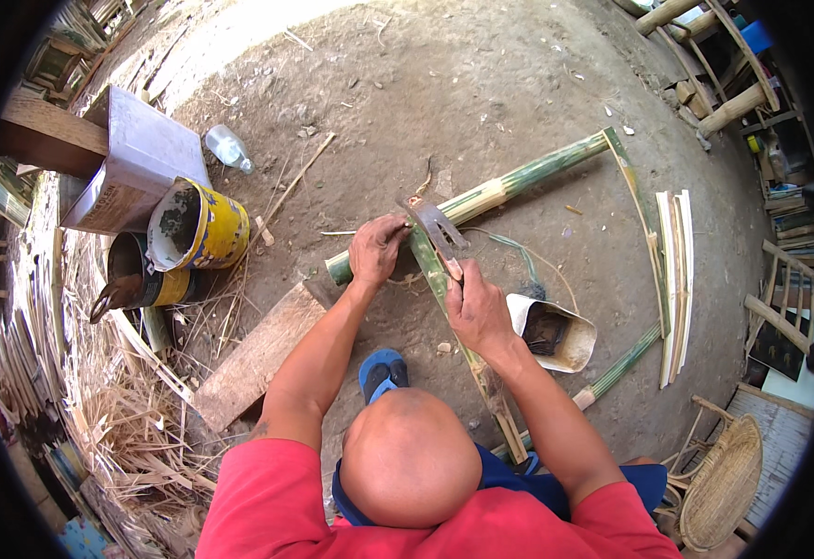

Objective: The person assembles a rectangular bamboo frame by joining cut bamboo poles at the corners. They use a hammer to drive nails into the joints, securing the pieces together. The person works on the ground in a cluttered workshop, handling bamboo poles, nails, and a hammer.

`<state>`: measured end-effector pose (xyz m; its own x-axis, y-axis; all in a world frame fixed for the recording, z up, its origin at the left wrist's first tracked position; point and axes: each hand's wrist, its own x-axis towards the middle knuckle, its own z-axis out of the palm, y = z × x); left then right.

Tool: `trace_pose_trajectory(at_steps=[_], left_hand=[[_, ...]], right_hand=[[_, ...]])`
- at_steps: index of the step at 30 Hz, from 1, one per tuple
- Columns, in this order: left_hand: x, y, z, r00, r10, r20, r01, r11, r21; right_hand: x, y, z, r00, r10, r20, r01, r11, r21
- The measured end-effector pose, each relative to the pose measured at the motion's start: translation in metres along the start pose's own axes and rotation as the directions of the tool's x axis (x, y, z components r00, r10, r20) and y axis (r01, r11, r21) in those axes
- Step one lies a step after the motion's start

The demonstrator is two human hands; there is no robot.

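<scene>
My right hand (pixel 480 307) grips a claw hammer (pixel 442 228), its head over the joint of a green bamboo pole (pixel 528 177) and a split bamboo strip (pixel 431 270). At that joint my left hand (pixel 379 248) is closed in a pinch; whatever sits between its fingertips is too small to make out. The strip runs from the pole back toward my legs. Another bamboo strip (pixel 640 205) meets the pole's far right end and reaches down to a second green pole (pixel 626 366). Beside my right hand lies a cut white plastic container (pixel 582 345) with dark contents.
Several pale bamboo strips (pixel 675 289) lie at the right. On the left are a wooden plank (pixel 263 356), a yellow bucket (pixel 225 226), a dark bucket (pixel 128 261), a clear bottle (pixel 228 147) and a heap of shavings (pixel 137 433). A woven basket (pixel 724 480) stands lower right.
</scene>
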<state>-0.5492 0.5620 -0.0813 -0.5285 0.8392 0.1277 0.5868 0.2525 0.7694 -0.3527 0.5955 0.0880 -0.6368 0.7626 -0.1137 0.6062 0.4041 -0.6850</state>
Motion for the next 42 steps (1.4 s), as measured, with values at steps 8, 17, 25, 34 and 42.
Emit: trace_pose_trajectory(at_steps=[8,17,25,34,42], left_hand=[[-0.001,0.003,-0.002,1.000,0.002,-0.007,-0.002,1.000,0.004],[-0.009,0.001,-0.008,0.989,-0.111,0.101,0.115,0.993,-0.037],[0.003,0.007,-0.012,0.995,-0.050,0.082,0.051,0.999,-0.012],[0.000,-0.008,-0.003,0.983,-0.120,0.140,0.113,0.992,0.056],[0.005,0.001,-0.009,0.993,-0.074,0.091,0.074,0.997,-0.002]], right_hand=[[-0.006,-0.001,-0.006,0.872,-0.404,-0.276,0.410,0.911,-0.038],[-0.005,-0.012,-0.017,0.900,-0.324,-0.291,0.360,0.930,0.078],[0.001,-0.008,-0.005,0.998,-0.016,-0.067,0.021,0.997,0.080],[-0.009,0.015,0.012,0.993,-0.047,-0.106,0.049,0.999,0.018],[0.001,0.020,0.026,0.991,0.122,0.057,-0.117,0.990,-0.080]])
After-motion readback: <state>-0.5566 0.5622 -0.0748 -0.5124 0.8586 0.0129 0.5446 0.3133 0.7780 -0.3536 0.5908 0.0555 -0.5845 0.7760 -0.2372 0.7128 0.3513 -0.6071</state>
